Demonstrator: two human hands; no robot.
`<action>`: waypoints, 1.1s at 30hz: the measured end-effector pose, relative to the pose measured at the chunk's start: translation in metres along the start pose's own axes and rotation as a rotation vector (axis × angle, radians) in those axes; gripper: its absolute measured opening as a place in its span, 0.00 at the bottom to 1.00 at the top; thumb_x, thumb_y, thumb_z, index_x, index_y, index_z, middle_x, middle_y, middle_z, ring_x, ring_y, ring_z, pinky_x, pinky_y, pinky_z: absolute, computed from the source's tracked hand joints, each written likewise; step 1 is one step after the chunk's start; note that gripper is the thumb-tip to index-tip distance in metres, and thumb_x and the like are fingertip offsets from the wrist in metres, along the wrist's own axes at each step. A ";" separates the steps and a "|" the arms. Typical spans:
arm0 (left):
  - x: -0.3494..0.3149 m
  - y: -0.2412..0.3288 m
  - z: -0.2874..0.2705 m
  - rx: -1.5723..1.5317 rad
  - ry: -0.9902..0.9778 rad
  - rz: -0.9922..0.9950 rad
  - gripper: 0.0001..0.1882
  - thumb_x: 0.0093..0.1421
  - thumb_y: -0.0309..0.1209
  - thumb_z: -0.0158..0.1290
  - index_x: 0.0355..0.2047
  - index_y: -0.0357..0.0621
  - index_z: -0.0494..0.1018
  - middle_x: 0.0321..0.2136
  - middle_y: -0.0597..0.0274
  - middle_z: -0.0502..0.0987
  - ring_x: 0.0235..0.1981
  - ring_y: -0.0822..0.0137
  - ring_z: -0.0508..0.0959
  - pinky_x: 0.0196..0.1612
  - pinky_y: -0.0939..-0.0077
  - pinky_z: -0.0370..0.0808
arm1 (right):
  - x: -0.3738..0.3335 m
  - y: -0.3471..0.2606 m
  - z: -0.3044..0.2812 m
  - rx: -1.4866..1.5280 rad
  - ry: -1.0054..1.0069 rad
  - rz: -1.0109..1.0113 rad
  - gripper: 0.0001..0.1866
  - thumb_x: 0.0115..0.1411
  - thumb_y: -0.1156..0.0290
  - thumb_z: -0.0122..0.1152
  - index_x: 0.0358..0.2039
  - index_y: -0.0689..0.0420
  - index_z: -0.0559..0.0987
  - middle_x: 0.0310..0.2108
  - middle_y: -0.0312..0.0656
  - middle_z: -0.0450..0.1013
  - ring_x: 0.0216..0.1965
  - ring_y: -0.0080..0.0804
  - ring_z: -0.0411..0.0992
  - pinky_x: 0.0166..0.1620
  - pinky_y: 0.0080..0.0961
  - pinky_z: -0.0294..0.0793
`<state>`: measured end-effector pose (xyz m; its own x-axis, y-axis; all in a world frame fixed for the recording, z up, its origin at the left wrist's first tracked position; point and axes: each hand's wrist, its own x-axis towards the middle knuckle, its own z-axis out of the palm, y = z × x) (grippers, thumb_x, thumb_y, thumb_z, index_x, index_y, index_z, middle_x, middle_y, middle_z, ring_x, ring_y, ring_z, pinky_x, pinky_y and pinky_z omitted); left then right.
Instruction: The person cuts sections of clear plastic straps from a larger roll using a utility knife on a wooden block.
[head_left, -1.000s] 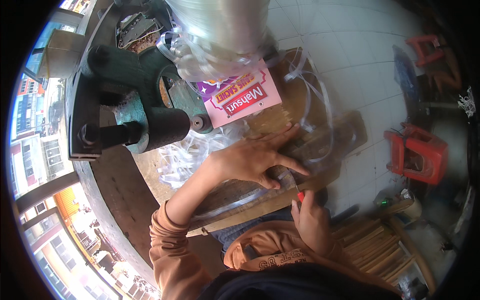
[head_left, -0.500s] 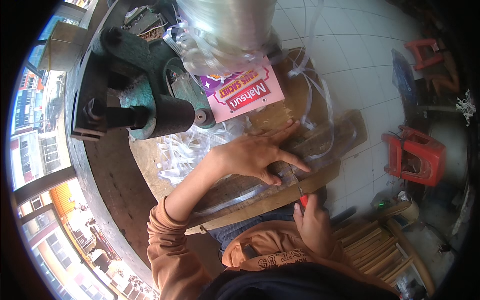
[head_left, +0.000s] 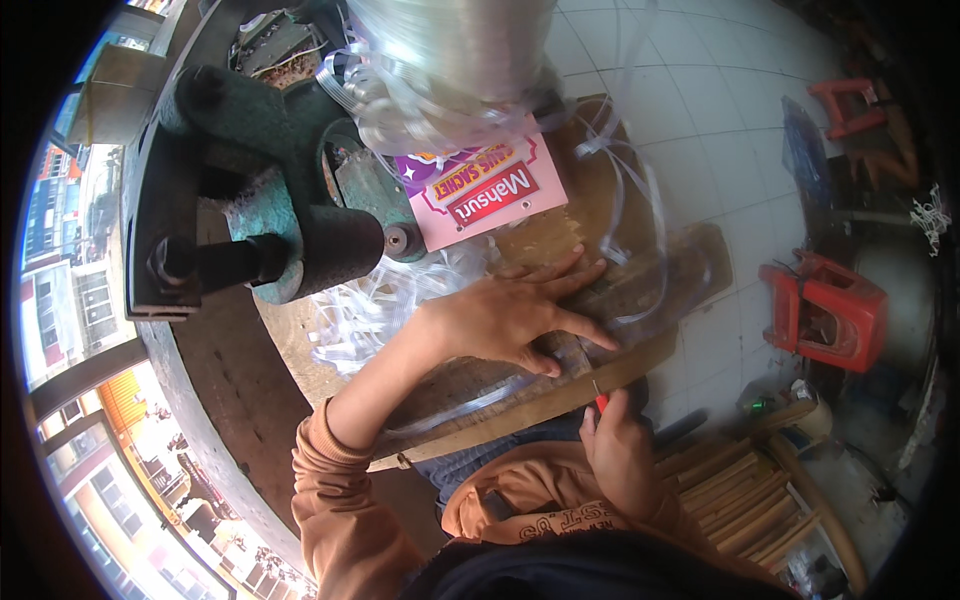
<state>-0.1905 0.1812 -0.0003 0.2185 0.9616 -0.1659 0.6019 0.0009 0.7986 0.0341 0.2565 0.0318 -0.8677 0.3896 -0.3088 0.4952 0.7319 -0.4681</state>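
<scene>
The right hand sits closest to the body, its fingers curled shut around a small red-handled cutting tool whose tip meets the near edge of the wooden board; the grip looks like one for drawing the blade along that edge.

Just beyond those fingers, the left hand lies flat with fingers spread apart, pressing clear plastic strips down onto the board, apparently to keep them from slipping while the tool works. The strips run under the palm and out past the fingertips, where more loose lengths trail over the far end of the board.

To the left of the spread fingers a heap of cut strip pieces rests on the tabletop. Farther off lies a pink printed card, beside a heavy green cast-iron machine. Above it hangs a big coil of clear strip, feeding down toward the hands. Red plastic stools stand well apart on the tiled floor.
</scene>
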 end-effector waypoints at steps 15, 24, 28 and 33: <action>0.005 0.008 -0.002 0.039 -0.014 -0.020 0.32 0.50 0.44 0.60 0.56 0.72 0.64 0.65 0.42 0.43 0.65 0.41 0.42 0.65 0.54 0.48 | -0.013 0.018 0.017 -0.027 0.071 -0.070 0.14 0.61 0.67 0.53 0.34 0.62 0.60 0.17 0.53 0.71 0.18 0.52 0.72 0.18 0.39 0.71; -0.007 0.029 0.018 0.307 0.164 -0.155 0.35 0.48 0.38 0.60 0.57 0.76 0.62 0.66 0.54 0.43 0.66 0.49 0.43 0.65 0.53 0.50 | -0.005 0.056 0.025 0.690 0.400 -0.055 0.10 0.57 0.76 0.55 0.38 0.63 0.69 0.34 0.49 0.70 0.31 0.41 0.72 0.34 0.31 0.71; -0.016 0.045 0.031 0.320 0.369 -0.270 0.37 0.49 0.36 0.59 0.60 0.66 0.59 0.66 0.57 0.43 0.67 0.55 0.45 0.65 0.54 0.51 | 0.035 0.053 -0.007 0.494 0.488 -0.409 0.16 0.49 0.82 0.59 0.41 0.66 0.71 0.49 0.46 0.64 0.39 0.37 0.72 0.40 0.28 0.72; -0.017 0.061 0.067 0.358 0.677 -0.418 0.30 0.52 0.32 0.55 0.57 0.47 0.64 0.65 0.55 0.47 0.66 0.59 0.50 0.64 0.57 0.53 | 0.069 0.041 -0.019 0.323 0.337 -0.605 0.17 0.46 0.81 0.64 0.39 0.66 0.74 0.48 0.44 0.68 0.43 0.42 0.72 0.43 0.28 0.73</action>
<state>-0.1057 0.1461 0.0127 -0.5092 0.8582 0.0651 0.7609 0.4136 0.5000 -0.0065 0.3241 0.0075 -0.9323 0.1605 0.3240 -0.1276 0.6923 -0.7103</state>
